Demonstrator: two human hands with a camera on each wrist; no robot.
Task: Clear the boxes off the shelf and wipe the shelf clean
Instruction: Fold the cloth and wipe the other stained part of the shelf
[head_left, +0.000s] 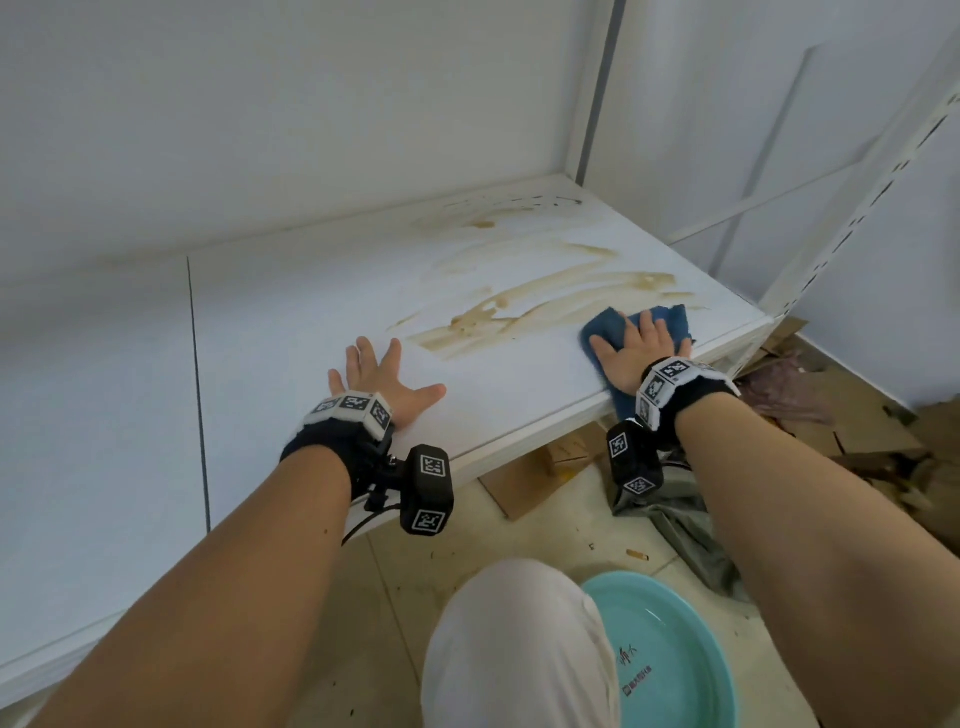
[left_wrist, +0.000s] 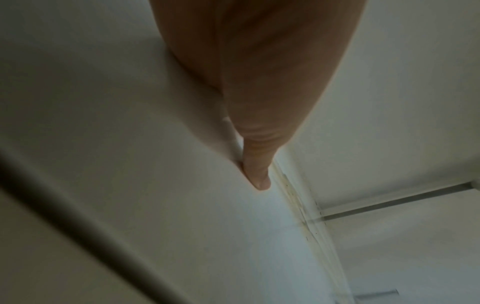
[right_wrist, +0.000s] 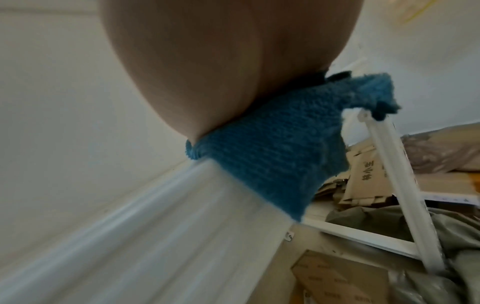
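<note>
From the head view the white shelf carries brown smeared stains across its right half, and both hands lie on it: the left hand is flat near the front edge with its fingers spread apart and holding nothing, while the right hand presses straight, slightly splayed fingers down on a blue cloth at the shelf's front right corner. The right wrist view shows what the head view hides: the cloth drapes over the shelf's front edge under the palm, and below it flattened cardboard boxes lie off the shelf beside the white upright post, with a grey-green fabric heap near them. The left wrist view shows only the thumb pressed flat to the bare shelf surface. On the floor by the person's knee sits a teal basin; whether it holds water cannot be told.
</note>
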